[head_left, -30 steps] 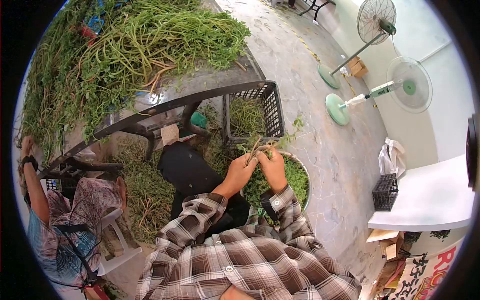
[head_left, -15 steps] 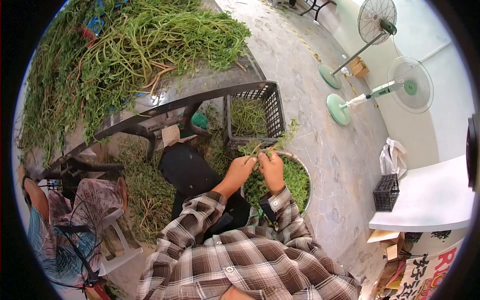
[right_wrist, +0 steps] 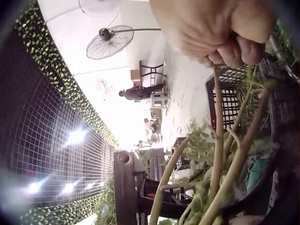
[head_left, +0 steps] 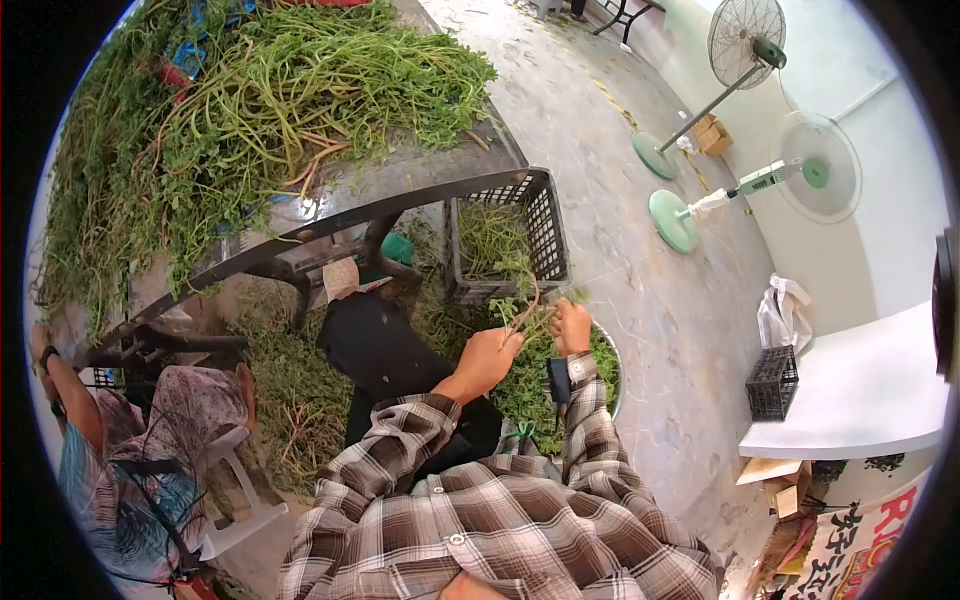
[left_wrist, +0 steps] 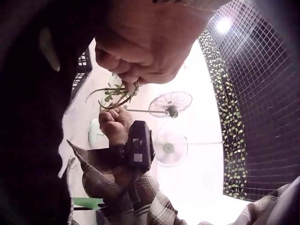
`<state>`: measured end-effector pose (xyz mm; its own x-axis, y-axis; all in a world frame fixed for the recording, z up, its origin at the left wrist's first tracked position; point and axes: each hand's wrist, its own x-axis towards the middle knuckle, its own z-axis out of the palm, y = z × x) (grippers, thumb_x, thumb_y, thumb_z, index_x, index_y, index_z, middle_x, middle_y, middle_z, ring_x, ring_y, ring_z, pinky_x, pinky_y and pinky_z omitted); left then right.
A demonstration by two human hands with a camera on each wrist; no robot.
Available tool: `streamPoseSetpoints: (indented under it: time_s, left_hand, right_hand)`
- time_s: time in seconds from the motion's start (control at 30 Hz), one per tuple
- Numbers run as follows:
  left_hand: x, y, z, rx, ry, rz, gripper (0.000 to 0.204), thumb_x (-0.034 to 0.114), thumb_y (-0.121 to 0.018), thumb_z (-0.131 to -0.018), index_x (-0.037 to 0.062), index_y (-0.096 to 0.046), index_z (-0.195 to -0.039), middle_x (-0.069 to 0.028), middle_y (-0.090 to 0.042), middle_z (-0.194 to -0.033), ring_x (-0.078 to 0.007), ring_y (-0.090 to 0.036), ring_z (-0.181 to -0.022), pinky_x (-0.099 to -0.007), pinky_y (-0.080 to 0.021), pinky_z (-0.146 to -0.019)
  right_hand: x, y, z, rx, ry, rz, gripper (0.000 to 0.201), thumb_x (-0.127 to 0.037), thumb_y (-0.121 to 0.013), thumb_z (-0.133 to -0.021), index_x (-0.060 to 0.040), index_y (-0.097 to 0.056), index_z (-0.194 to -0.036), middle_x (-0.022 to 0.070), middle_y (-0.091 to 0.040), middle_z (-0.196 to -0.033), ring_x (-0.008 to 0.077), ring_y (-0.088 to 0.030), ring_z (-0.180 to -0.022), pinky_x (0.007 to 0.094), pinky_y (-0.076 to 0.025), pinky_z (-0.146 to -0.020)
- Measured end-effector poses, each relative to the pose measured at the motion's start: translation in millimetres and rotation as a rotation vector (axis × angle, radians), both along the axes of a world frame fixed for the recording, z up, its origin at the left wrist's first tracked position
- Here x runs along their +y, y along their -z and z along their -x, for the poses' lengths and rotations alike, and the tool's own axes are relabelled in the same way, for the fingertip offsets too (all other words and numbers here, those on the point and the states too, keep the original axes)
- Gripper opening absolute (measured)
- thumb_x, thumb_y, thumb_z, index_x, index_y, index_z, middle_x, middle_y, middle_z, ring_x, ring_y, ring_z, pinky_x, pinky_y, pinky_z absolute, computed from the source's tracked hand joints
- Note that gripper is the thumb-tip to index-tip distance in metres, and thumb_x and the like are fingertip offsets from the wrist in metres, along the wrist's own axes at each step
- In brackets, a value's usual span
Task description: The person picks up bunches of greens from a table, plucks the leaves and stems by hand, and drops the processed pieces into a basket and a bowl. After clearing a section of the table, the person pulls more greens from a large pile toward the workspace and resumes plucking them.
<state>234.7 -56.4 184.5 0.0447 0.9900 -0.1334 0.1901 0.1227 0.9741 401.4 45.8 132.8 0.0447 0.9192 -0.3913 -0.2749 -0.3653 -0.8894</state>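
In the head view my left hand (head_left: 488, 362) pinches a few leafy plant stems (head_left: 527, 312) between thumb and fingers. Brownish stalks (left_wrist: 117, 96) stick out from its fingertips in the left wrist view. Just right of it my right hand (head_left: 571, 327) has curled fingers, with a blurred green sprig (head_left: 577, 294) at their tips. Up close in the right wrist view, one stem (right_wrist: 217, 98) reaches those curled fingers (right_wrist: 229, 52). Below both hands stands a round basin (head_left: 619, 370) full of green leafy tips (head_left: 535, 395).
A black plastic crate (head_left: 552, 225) holding stems stands beyond the hands. Greens (head_left: 330, 80) are heaped on the table (head_left: 420, 150) at upper left, and trimmings (head_left: 290, 400) cover the floor. Another person (head_left: 130, 470) sits at left. Two fans (head_left: 672, 222) stand at right.
Both hands were together at the stems; my right hand has moved right and slightly away from the left, with the sprig at its fingertips. My left hand has dropped slightly, still pinching stems.
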Motion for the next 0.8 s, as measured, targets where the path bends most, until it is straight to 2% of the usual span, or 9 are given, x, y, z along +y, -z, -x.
streamPoseSetpoints:
  time_s: [0.33, 0.47, 0.53, 0.57, 0.6, 0.67, 0.7, 0.73, 0.8]
  left_hand:
    - [-2, 2, -5, -0.008, 0.067, -0.153, 0.035, 0.026, -0.046, -0.092, 0.0016, -0.046, -0.067, -0.0075, -0.036, -0.054, -0.0178, -0.033, -0.049, -0.0360, -0.030, -0.050]
    - [-2, -9, 14, -0.066, 0.026, -0.035, 0.035, 0.027, -0.044, -0.093, 0.0025, -0.046, -0.068, -0.0059, -0.035, -0.054, -0.0164, -0.031, -0.049, -0.0350, -0.030, -0.050]
    - [-2, -7, 8, -0.072, -0.062, -0.067, 0.034, 0.026, -0.046, -0.090, 0.0003, -0.048, -0.068, -0.0137, -0.047, -0.056, -0.0290, -0.045, -0.052, -0.0400, -0.034, -0.051]
    - [0, -3, 6, -0.031, -0.055, -0.093, 0.031, 0.026, -0.045, -0.090, 0.0008, -0.050, -0.072, -0.0151, -0.049, -0.058, -0.0318, -0.047, -0.053, -0.0413, -0.036, -0.052]
    - [1, -4, 3, -0.038, -0.045, -0.095, 0.031, 0.026, -0.045, -0.090, 0.0008, -0.050, -0.072, -0.0151, -0.049, -0.058, -0.0318, -0.047, -0.053, -0.0413, -0.036, -0.052]
    - [3, -8, -1, 0.127, -0.052, -0.070, 0.029, 0.026, -0.045, -0.091, 0.0010, -0.051, -0.077, -0.0168, -0.051, -0.060, -0.0352, -0.051, -0.055, -0.0440, -0.038, -0.054]
    - [3, -11, -1, 0.185, -0.039, -0.073, 0.028, 0.026, -0.045, -0.091, 0.0008, -0.051, -0.079, -0.0178, -0.053, -0.062, -0.0372, -0.053, -0.058, -0.0463, -0.040, -0.055]
    - [4, -10, -1, 0.186, -0.041, -0.072, 0.028, 0.026, -0.045, -0.091, 0.0008, -0.051, -0.079, -0.0178, -0.053, -0.062, -0.0372, -0.053, -0.058, -0.0463, -0.040, -0.055]
    - [3, -6, -1, 0.268, -0.046, -0.138, 0.028, 0.025, -0.045, -0.091, 0.0008, -0.050, -0.078, -0.0178, -0.054, -0.063, -0.0370, -0.053, -0.059, -0.0454, -0.041, -0.055]
  right_hand:
    - [28, 39, -71, -0.057, 0.150, 0.055, 0.015, -0.017, -0.053, -0.084, -0.0105, -0.049, -0.072, -0.0030, -0.037, -0.052, 0.0081, -0.032, -0.037, 0.0231, -0.022, -0.033]
    - [40, 91, -216, 0.460, -0.086, -0.026, 0.011, -0.014, -0.053, -0.079, -0.0082, -0.047, -0.071, 0.0034, -0.044, -0.056, 0.0167, -0.043, -0.041, 0.0332, -0.031, -0.033]
    - [23, 59, -198, -0.096, 0.010, 0.064, 0.009, -0.014, -0.053, -0.077, -0.0058, -0.050, -0.080, 0.0056, -0.049, -0.060, 0.0208, -0.048, -0.048, 0.0382, -0.036, -0.040]
    - [17, 47, -195, -0.643, 0.113, 0.135, 0.018, -0.014, -0.053, -0.076, -0.0034, -0.054, -0.090, 0.0078, -0.054, -0.065, 0.0250, -0.054, -0.055, 0.0432, -0.041, -0.046]
    - [12, 48, -201, -0.648, 0.124, 0.136, 0.018, -0.014, -0.053, -0.076, -0.0034, -0.054, -0.090, 0.0078, -0.054, -0.065, 0.0250, -0.054, -0.055, 0.0432, -0.041, -0.046]
    - [4, 63, -220, -1.274, -0.142, -0.087, 0.048, -0.012, -0.058, -0.074, 0.0002, -0.047, -0.119, 0.0087, -0.057, -0.069, 0.0177, -0.054, -0.053, 0.0282, -0.042, -0.044]
    - [-6, 49, -208, -1.565, -0.141, -0.427, 0.043, -0.014, -0.055, -0.079, -0.0002, -0.048, -0.119, 0.0081, -0.058, -0.070, 0.0119, -0.052, -0.051, 0.0224, -0.041, -0.044]
    - [-11, 33, -193, -1.563, -0.143, -0.429, 0.043, -0.014, -0.055, -0.079, -0.0002, -0.048, -0.119, 0.0081, -0.058, -0.070, 0.0119, -0.052, -0.051, 0.0224, -0.041, -0.044]
    - [-14, -6, -152, -1.020, -0.103, -0.246, 0.033, -0.015, -0.054, -0.082, -0.0017, -0.054, -0.113, 0.0064, -0.060, -0.073, 0.0080, -0.050, -0.052, 0.0204, -0.039, -0.045]
